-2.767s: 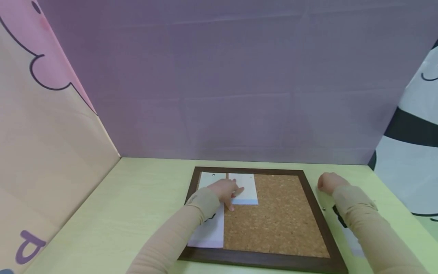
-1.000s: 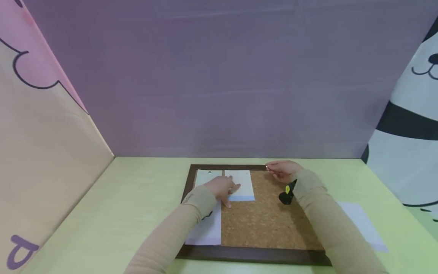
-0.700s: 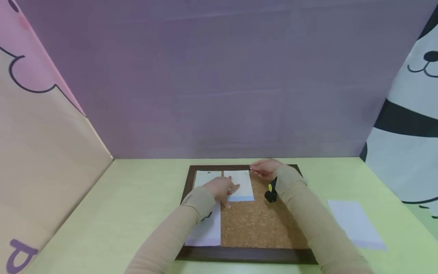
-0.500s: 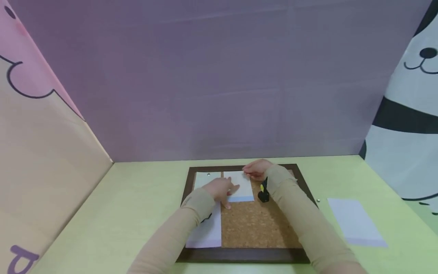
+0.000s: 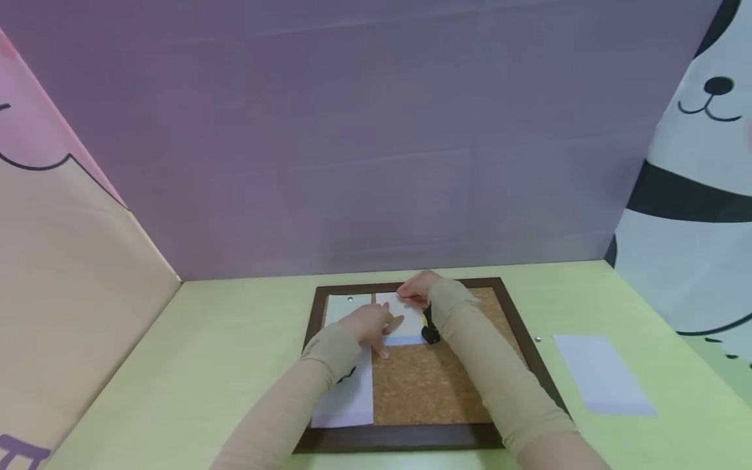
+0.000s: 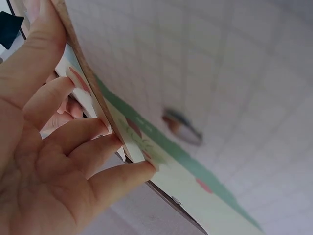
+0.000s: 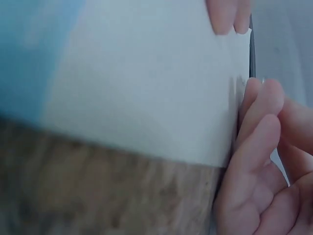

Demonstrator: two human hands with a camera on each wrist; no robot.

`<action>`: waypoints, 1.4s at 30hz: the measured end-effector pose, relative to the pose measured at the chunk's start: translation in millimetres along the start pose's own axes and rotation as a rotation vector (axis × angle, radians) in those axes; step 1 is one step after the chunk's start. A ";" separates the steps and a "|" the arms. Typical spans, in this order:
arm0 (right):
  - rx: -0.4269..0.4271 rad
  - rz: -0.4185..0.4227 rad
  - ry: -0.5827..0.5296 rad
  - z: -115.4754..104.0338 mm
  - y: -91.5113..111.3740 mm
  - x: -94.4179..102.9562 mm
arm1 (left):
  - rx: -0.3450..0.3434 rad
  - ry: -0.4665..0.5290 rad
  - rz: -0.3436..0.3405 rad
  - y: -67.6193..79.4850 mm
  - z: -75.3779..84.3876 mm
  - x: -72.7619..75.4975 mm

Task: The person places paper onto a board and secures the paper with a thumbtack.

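Observation:
My left hand lies across two paper sheets on a framed cork board, fingers spread and fingertips pressing on the paper. The long sheet beneath its wrist has a metal thumbtack near its top. To its right lies a short white sheet with a blue lower band. At this sheet's upper edge, my right hand pinches another small shiny thumbtack between thumb and fingers. The tack is mostly covered by the fingertips. Close up, the left fingers rest along the sheets' edges.
On the table right of the board lie a loose white sheet and a single tack close to the dark frame. A black wrist-camera piece hangs under the right wrist. A purple backdrop stands behind the table.
My right hand has come from the table at the right, across the board, to the short sheet's top edge with the thumbtack. The left hand has stayed on the sheets.

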State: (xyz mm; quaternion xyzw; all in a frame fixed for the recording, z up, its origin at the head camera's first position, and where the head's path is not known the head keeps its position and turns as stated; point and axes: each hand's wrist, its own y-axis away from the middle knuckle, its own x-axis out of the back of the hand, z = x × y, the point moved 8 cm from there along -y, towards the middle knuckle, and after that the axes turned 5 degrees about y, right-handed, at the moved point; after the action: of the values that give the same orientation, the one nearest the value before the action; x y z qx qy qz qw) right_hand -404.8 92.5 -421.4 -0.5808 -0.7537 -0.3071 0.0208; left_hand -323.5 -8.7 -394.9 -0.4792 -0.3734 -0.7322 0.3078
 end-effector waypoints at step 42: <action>-0.087 0.167 0.157 -1.7 -13.4 1.5 | 0.007 0.012 -0.003 4.0 0.3 1.0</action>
State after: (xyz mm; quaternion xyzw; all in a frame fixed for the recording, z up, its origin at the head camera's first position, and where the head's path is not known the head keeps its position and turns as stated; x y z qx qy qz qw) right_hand -417.8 91.2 -425.3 -0.6161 -0.6846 -0.3812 0.0801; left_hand -320.4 -10.7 -392.9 -0.4730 -0.3750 -0.7343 0.3105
